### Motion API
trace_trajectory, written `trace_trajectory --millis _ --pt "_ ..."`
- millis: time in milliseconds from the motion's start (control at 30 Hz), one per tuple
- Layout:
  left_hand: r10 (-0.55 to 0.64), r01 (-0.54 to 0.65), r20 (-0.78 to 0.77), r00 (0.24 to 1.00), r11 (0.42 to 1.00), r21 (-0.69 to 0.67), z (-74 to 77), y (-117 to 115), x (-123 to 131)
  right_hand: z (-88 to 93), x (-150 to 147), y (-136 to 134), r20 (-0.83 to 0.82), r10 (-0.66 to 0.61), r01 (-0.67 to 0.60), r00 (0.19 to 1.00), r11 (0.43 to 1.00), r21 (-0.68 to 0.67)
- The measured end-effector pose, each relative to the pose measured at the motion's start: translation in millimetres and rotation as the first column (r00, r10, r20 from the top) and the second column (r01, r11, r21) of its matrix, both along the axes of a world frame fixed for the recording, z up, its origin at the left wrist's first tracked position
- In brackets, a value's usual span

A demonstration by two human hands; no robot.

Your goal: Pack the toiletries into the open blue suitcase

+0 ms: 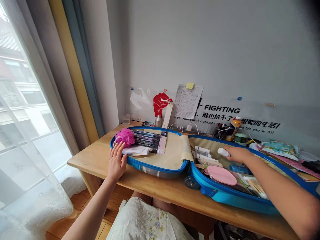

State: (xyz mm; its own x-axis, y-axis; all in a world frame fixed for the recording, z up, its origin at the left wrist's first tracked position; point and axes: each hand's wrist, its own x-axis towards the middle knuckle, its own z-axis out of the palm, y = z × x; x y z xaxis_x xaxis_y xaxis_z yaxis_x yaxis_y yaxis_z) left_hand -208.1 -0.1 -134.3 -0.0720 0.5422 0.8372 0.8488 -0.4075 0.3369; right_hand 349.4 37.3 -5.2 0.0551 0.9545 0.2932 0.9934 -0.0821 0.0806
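The right hand [237, 154] is curled around a white-capped container [222, 152], whose white end pokes out past the fingertips; the palm and fingers hide the rest. The left hand [116, 162] grips nothing visible: its fingers lie extended at the near left rim of the open blue suitcase [147, 164], right by a magenta mesh bath puff [125, 137]. Whether they touch the puff, I cannot tell.

The container sits at the right hand, above the suitcase's right shell and well apart from the left hand. Its long axis seems to run roughly sideways, white end toward the left hand. Just left of that end, 2 slim white-ended tubes [202, 149] lie along a similar line, so the right hand is by far the nearer to them.

Below the right hand are a blue bottle [239, 168], a pink oval item [221, 175] nearer the person, and a pack of wooden-stick swabs [256, 186] under the forearm. Right of the left hand, the other shell holds a white packet [136, 151] and dark packaged items [146, 139]; bare beige lining [172, 150] shows farther right.

Beyond the right hand, past the rim, stands an orange-labelled bottle [233, 128].
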Motion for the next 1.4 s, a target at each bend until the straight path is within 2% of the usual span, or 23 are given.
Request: trace_trajectory --millis 100,233,300,400,500,567,633,733,833,967,1400 --pt "0.008 -0.008 0.008 1.0 1.0 0.003 0.4 -1 1 19.5 -3 4 0.041 -0.002 0.006 0.999 0.994 -0.109" --pt "0.011 -0.011 0.008 1.0 1.0 0.012 0.3 -1 3 46.0 -34 25 0.079 0.021 -0.015 0.997 0.997 -0.077" --pt "0.011 -0.011 0.008 1.0 1.0 0.01 0.1 -1 3 56.7 -69 38 0.068 0.08 -0.078 0.994 0.996 -0.037" --pt "0.009 -0.009 0.008 1.0 1.0 0.003 -0.3 -1 3 66.4 -146 50 -0.009 0.322 -0.322 0.947 0.947 -0.012" --pt "0.004 -0.004 0.004 1.0 1.0 0.001 -0.3 -1 2 65.0 -234 52 -0.068 0.527 -0.53 0.847 0.831 -0.166" --pt "0.0 0.0 -0.001 1.0 1.0 0.002 0.2 -1 2 57.0 -286 51 -0.071 0.593 -0.589 0.802 0.766 -0.259" --pt "-0.006 0.006 0.001 1.0 1.0 -0.005 1.0 -2 2 44.3 -328 53 -0.073 0.61 -0.602 0.789 0.743 -0.294" --pt "-0.008 0.008 0.009 1.0 1.0 -0.024 2.0 -2 3 21.6 -368 57 -0.066 0.596 -0.584 0.8 0.749 -0.312" --pt "-0.004 0.004 0.004 1.0 1.0 -0.026 1.6 -1 3 2.4 -389 59 -0.055 0.58 -0.564 0.813 0.759 -0.325" --pt "0.0 0.0 0.007 1.0 1.0 -0.009 0.5 0 3 -11.4 -399 59 -0.046 0.577 -0.554 0.816 0.757 -0.346" --pt "0.0 0.0 0.001 1.0 1.0 0.003 -0.4 0 4 -22.8 -407 53 -0.087 0.627 -0.598 0.775 0.681 -0.422"
